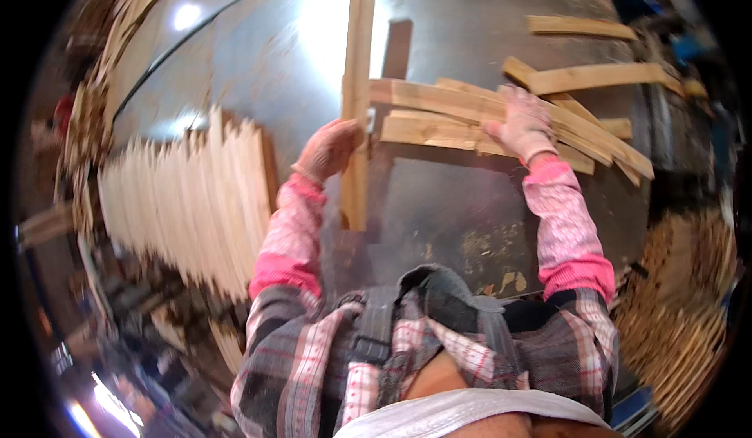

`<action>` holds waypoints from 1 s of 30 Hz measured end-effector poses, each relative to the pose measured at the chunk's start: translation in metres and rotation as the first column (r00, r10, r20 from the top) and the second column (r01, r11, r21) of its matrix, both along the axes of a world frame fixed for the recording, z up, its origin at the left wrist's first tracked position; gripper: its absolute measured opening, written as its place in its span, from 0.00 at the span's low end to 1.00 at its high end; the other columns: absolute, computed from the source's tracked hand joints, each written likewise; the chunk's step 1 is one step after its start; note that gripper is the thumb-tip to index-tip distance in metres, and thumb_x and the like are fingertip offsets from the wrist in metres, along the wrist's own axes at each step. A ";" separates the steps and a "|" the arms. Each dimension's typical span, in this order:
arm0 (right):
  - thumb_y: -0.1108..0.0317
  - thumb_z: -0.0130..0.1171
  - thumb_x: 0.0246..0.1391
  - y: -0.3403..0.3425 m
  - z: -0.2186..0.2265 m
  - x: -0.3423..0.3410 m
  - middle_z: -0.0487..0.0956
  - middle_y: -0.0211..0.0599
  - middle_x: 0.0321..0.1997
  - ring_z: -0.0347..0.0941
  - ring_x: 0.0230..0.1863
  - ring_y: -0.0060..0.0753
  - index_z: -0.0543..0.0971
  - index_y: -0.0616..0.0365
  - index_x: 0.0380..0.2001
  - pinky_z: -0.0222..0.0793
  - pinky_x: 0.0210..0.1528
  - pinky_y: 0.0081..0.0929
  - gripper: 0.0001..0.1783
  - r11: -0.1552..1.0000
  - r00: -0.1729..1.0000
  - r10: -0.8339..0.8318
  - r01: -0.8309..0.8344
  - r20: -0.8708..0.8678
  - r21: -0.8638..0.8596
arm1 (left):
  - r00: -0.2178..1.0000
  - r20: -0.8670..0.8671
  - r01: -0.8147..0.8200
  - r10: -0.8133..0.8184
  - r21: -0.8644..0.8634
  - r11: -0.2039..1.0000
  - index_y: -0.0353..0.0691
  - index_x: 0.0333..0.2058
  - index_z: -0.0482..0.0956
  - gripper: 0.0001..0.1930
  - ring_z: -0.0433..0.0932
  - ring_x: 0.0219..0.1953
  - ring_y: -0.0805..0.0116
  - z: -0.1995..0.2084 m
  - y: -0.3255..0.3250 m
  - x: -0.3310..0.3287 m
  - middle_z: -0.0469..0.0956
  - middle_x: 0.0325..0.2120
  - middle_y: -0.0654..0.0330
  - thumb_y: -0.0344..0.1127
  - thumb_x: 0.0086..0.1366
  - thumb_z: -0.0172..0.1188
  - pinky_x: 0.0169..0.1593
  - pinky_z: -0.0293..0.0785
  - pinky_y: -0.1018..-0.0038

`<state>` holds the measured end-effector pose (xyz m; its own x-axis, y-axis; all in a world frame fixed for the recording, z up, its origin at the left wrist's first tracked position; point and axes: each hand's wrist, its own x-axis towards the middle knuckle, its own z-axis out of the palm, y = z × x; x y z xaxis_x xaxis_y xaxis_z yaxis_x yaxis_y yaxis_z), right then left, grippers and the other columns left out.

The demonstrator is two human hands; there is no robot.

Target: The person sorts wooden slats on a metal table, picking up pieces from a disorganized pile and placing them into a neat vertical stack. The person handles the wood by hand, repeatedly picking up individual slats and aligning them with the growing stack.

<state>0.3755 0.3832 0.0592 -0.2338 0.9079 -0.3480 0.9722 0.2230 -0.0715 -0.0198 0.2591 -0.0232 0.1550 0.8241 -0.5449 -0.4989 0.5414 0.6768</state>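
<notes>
Pale pink patterned sleeve covers (565, 212) ended in brighter pink bands (580, 278). Above them showed a plaid shirt (304, 352) in grey, white and red, overlaid by grey straps (379, 313), one with a dark buckle (370, 350); white cloth (470, 407) curved near the neck.

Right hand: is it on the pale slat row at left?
No, the right hand lies on loose wooden strips, right of the long wooden bar.
</notes>
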 end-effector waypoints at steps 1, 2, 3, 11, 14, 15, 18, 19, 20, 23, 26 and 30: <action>0.42 0.72 0.46 -0.015 -0.006 -0.002 0.73 0.45 0.65 0.69 0.65 0.51 0.68 0.53 0.67 0.67 0.66 0.47 0.49 1.000 1.000 -0.016 0.016 0.016 0.015 | 0.989 -0.011 -0.151 0.151 -0.032 0.988 0.30 0.51 0.78 0.18 0.84 0.43 0.58 -0.002 -0.017 0.016 0.84 0.39 0.51 0.39 0.71 0.61 0.51 0.82 0.65; 0.42 0.72 0.46 -0.025 -0.007 -0.004 0.73 0.45 0.66 0.69 0.66 0.51 0.68 0.53 0.67 0.67 0.66 0.47 0.49 0.999 0.998 -0.047 0.046 0.028 0.023 | 0.985 0.136 -0.095 0.103 -0.061 0.994 0.28 0.54 0.76 0.20 0.84 0.45 0.52 0.033 -0.022 0.034 0.84 0.41 0.45 0.39 0.72 0.58 0.52 0.82 0.59; 0.42 0.71 0.46 -0.034 0.000 -0.017 0.72 0.45 0.66 0.69 0.66 0.51 0.68 0.53 0.68 0.66 0.66 0.47 0.49 1.000 0.999 -0.024 0.023 0.037 0.017 | 0.959 0.214 -0.169 0.186 -0.096 0.981 0.27 0.57 0.74 0.22 0.84 0.44 0.48 0.027 -0.042 0.030 0.83 0.42 0.40 0.40 0.74 0.55 0.51 0.83 0.54; 0.44 0.65 0.55 -0.079 -0.001 0.001 0.70 0.43 0.70 0.64 0.72 0.46 0.65 0.48 0.72 0.62 0.71 0.46 0.45 0.994 0.996 -0.042 0.034 0.085 0.101 | 0.866 0.385 -0.305 0.320 -0.101 0.947 0.27 0.62 0.68 0.26 0.82 0.48 0.48 0.012 -0.129 0.009 0.79 0.46 0.41 0.39 0.72 0.58 0.53 0.83 0.54; 0.45 0.63 0.58 -0.106 0.004 0.037 0.71 0.42 0.70 0.65 0.72 0.45 0.66 0.46 0.72 0.63 0.70 0.47 0.42 0.977 0.982 -0.142 0.118 0.128 0.177 | 0.927 0.228 -0.268 0.298 -0.155 0.951 0.30 0.58 0.73 0.23 0.82 0.46 0.53 0.021 -0.152 0.000 0.80 0.44 0.45 0.40 0.72 0.59 0.51 0.83 0.60; 0.45 0.63 0.58 -0.112 0.007 0.050 0.71 0.42 0.70 0.65 0.72 0.45 0.67 0.46 0.71 0.64 0.70 0.48 0.41 0.968 0.974 -0.184 0.156 0.130 0.195 | 0.950 0.142 -0.248 0.278 -0.200 0.948 0.31 0.56 0.75 0.21 0.82 0.47 0.55 0.022 -0.160 -0.003 0.81 0.43 0.47 0.40 0.71 0.60 0.51 0.83 0.61; 0.46 0.64 0.57 -0.125 0.001 0.071 0.73 0.41 0.68 0.67 0.69 0.48 0.69 0.45 0.70 0.65 0.68 0.47 0.40 0.973 0.952 -0.206 0.174 0.225 0.154 | 0.870 -0.241 -0.452 0.430 -0.042 0.891 0.34 0.48 0.79 0.15 0.84 0.40 0.63 0.024 -0.186 0.007 0.83 0.39 0.55 0.38 0.69 0.63 0.46 0.84 0.64; 0.46 0.65 0.56 -0.127 0.000 0.075 0.74 0.42 0.67 0.68 0.68 0.50 0.69 0.46 0.70 0.65 0.68 0.46 0.40 0.973 0.949 -0.201 0.167 0.241 0.157 | 0.899 -0.221 -0.400 0.378 -0.065 0.914 0.35 0.45 0.79 0.13 0.84 0.37 0.64 0.017 -0.188 0.002 0.83 0.38 0.57 0.38 0.69 0.64 0.43 0.83 0.67; 0.46 0.67 0.55 -0.129 0.009 0.062 0.73 0.41 0.68 0.69 0.68 0.48 0.70 0.46 0.70 0.67 0.67 0.44 0.41 0.988 0.949 -0.152 0.135 0.277 0.081 | 0.913 -0.218 -0.379 0.346 -0.137 0.915 0.37 0.42 0.80 0.11 0.82 0.35 0.68 0.016 -0.195 -0.001 0.82 0.35 0.61 0.37 0.69 0.64 0.41 0.81 0.70; 0.54 0.72 0.51 -0.138 0.014 0.031 0.75 0.39 0.65 0.71 0.66 0.46 0.66 0.50 0.69 0.69 0.64 0.46 0.44 0.997 0.947 -0.068 0.050 0.314 0.065 | 0.893 -0.360 -0.361 0.270 -0.216 0.907 0.38 0.39 0.81 0.09 0.79 0.30 0.71 0.011 -0.225 -0.011 0.81 0.31 0.64 0.38 0.69 0.64 0.35 0.77 0.72; 0.57 0.72 0.51 -0.129 -0.018 0.043 0.76 0.41 0.62 0.72 0.64 0.46 0.65 0.52 0.68 0.70 0.62 0.45 0.43 0.987 0.940 -0.030 -0.026 0.340 0.159 | 0.787 -0.600 -0.314 0.143 -0.189 0.930 0.36 0.41 0.80 0.10 0.80 0.30 0.71 0.010 -0.244 -0.016 0.81 0.30 0.63 0.38 0.69 0.63 0.35 0.77 0.73; 0.56 0.66 0.56 -0.116 -0.038 0.056 0.80 0.44 0.57 0.77 0.59 0.48 0.70 0.53 0.65 0.73 0.58 0.45 0.35 0.975 0.936 0.082 -0.147 0.342 0.169 | 0.368 -0.926 -0.163 -0.078 -0.146 0.976 0.32 0.43 0.80 0.15 0.83 0.35 0.61 0.006 -0.254 -0.021 0.83 0.31 0.55 0.40 0.67 0.63 0.40 0.78 0.67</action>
